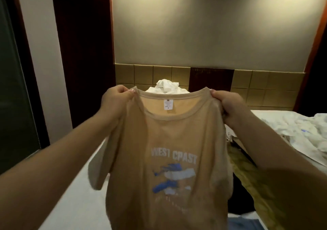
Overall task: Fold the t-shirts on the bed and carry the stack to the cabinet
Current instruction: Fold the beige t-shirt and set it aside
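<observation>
A tan t-shirt (164, 141) with white lettering and a blue and white print hangs in the air in front of me, its front towards me. My left hand (115, 98) pinches its left shoulder by the collar. My right hand (228, 102) grips the right shoulder. The shirt hangs down over the white bed (77, 185), and its hem runs out of view at the bottom.
A heap of white cloth (167, 86) lies at the head of the bed by the tiled wall. Crumpled white bedding (300, 132) covers the right side. Dark clothes (242, 199) and a blue garment (247, 223) lie behind the shirt at lower right. A dark wooden door frame (85, 52) stands on the left.
</observation>
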{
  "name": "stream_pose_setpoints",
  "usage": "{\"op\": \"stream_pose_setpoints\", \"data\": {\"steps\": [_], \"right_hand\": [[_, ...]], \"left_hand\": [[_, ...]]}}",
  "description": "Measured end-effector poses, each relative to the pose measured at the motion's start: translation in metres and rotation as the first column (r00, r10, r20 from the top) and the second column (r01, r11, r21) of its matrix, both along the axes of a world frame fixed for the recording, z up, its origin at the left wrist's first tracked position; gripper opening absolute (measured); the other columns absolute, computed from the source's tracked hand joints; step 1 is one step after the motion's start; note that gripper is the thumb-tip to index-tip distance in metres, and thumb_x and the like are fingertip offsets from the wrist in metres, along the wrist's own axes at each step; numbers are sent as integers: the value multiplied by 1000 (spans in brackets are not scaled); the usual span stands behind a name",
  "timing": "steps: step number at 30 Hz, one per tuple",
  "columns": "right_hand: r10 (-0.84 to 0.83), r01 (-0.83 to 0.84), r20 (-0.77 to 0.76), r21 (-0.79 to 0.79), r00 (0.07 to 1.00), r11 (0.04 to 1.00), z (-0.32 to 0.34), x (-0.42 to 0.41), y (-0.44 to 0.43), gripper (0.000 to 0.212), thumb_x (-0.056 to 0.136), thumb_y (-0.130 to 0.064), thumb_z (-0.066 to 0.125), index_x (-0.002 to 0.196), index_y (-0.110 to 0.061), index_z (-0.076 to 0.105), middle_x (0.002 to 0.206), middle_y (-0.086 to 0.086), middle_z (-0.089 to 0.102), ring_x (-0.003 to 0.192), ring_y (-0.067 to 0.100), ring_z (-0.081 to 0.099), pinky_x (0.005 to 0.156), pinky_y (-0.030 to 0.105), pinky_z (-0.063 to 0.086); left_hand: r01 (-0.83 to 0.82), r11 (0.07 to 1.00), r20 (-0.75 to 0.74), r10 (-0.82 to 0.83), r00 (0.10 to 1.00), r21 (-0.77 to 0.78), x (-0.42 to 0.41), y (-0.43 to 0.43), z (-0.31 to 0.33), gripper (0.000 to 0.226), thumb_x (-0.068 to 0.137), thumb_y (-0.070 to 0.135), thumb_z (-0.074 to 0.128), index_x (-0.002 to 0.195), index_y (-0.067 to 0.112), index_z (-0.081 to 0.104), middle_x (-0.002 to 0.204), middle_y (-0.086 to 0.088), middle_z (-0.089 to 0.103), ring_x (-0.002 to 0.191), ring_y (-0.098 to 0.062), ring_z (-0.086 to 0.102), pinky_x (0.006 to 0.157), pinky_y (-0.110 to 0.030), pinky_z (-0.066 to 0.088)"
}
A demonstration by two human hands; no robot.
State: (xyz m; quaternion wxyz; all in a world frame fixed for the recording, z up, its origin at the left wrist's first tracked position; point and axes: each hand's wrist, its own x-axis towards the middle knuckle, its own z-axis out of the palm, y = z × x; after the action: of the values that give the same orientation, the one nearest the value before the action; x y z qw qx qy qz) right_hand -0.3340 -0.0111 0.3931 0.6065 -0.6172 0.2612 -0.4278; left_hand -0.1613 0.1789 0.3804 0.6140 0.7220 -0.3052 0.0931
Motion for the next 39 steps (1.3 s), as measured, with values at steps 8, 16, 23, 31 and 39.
{"op": "stream_pose_setpoints", "data": {"steps": [8,16,23,31,39], "right_hand": [[-44,45,11,-302,999,952,-51,13,76,5,90,-21,58,88,-20,63,82,-5,62,78,8,59,71,26,50],[37,-29,101,-71,994,997,-118,12,144,9,88,-15,61,80,-18,64,76,3,70,75,17,68,71,35,56],[99,-93,33,-158,995,983,-118,5,153,9,88,-16,62,80,-18,66,77,1,72,77,15,70,77,42,57],[77,-74,1,-260,997,963,-119,2,154,23,91,-12,51,89,-24,70,77,-5,70,76,12,66,71,35,57],[154,-137,60,-227,986,964,-124,4,147,29,85,-5,50,78,-24,70,74,-8,70,74,7,65,69,30,52]], "left_hand": [[-9,986,-117,-10,993,-165,-79,-14,-46,22,93,33,52,84,15,60,74,0,60,72,-17,56,63,-32,47],[-7,988,-171,-20,985,-151,-113,-1,-106,13,91,32,56,84,22,63,78,4,68,80,-15,65,76,-44,54],[-43,989,-175,18,984,-140,-115,13,-112,11,91,27,56,81,26,61,78,6,68,78,-12,65,76,-45,55],[18,992,-119,-32,992,-123,-119,17,-108,15,92,34,51,78,33,56,78,13,64,78,-6,62,70,-27,54],[32,995,-99,-41,994,-95,-113,20,-110,17,94,26,50,81,33,60,80,12,65,78,-4,60,68,-21,51]]}}
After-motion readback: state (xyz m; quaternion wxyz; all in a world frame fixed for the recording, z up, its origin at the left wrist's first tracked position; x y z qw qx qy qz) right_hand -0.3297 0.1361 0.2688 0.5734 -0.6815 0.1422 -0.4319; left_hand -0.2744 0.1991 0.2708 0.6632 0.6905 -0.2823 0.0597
